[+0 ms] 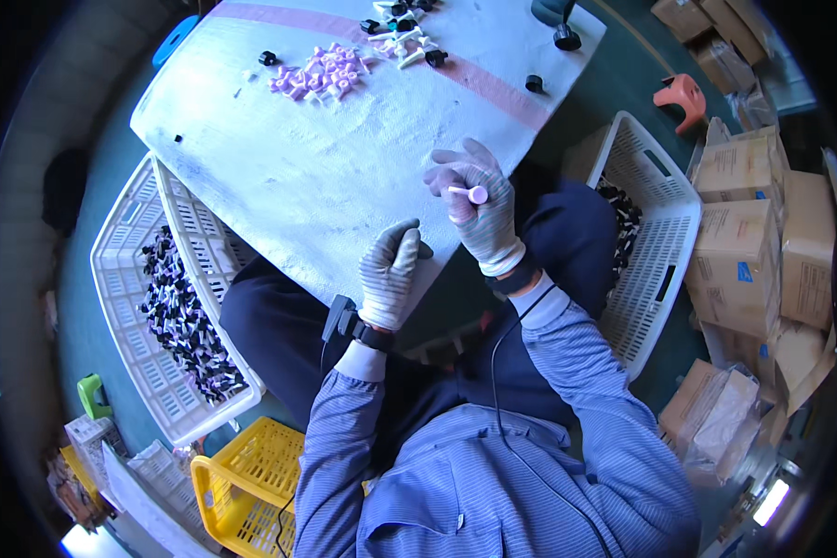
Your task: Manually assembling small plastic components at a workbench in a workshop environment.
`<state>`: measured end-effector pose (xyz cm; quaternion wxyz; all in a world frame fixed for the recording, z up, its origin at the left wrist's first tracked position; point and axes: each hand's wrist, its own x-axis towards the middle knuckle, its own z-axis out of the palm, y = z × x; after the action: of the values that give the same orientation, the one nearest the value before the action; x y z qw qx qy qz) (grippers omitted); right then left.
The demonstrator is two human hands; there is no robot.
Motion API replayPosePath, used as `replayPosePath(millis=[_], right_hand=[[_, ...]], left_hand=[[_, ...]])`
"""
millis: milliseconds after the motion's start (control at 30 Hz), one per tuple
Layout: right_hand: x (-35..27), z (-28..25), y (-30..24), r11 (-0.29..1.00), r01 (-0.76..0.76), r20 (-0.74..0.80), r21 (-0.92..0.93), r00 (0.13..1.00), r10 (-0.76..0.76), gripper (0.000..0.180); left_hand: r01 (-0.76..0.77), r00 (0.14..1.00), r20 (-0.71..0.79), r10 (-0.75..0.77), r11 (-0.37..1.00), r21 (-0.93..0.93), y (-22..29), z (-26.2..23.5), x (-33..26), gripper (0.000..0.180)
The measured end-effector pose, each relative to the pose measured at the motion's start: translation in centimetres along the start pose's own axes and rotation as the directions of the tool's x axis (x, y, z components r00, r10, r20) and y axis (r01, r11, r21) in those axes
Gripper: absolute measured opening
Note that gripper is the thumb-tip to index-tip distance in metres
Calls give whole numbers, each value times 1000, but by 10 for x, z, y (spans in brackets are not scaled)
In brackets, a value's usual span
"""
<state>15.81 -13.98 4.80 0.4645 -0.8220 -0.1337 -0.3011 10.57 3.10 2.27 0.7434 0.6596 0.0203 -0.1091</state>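
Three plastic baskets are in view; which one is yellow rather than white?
The yellow basket at the lower left, near the person's left elbow. The white basket left of the table and the white basket on the right hold dark small parts.

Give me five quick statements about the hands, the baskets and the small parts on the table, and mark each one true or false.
1. The right hand holds a small pink part. True.
2. The left hand lies open and flat on the table. False: it is curled shut around a small dark part at the table's near edge.
3. The white basket on the left holds many black and pink parts. True.
4. The pile of pink parts lies right beside the hands. False: it lies at the far end of the table.
5. The yellow crate stands on the table. False: it stands on the floor at the lower left.
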Motion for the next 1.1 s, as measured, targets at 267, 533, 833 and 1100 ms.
replayPosePath(millis=[267, 533, 833, 1100], right_hand=[[-34, 14, 57, 948, -267, -44, -175, 964, 264, 16], [-39, 5, 27, 749, -493, -27, 443, 828, 561, 32], [-30, -11, -24, 329, -727, 392, 602, 629, 672, 45], [-37, -11, -31, 287, -737, 498, 612, 641, 584, 42]], left_hand=[[-62, 997, 46, 58, 994, 94, -2, 3, 6, 26], [-59, 996, 72, 61, 998, -25, -4, 7, -5, 35], [196, 936, 316, -157, 976, -96, 0, 19, -19, 42], [317, 908, 341, -245, 932, -176, 18, 19, -30, 32]])
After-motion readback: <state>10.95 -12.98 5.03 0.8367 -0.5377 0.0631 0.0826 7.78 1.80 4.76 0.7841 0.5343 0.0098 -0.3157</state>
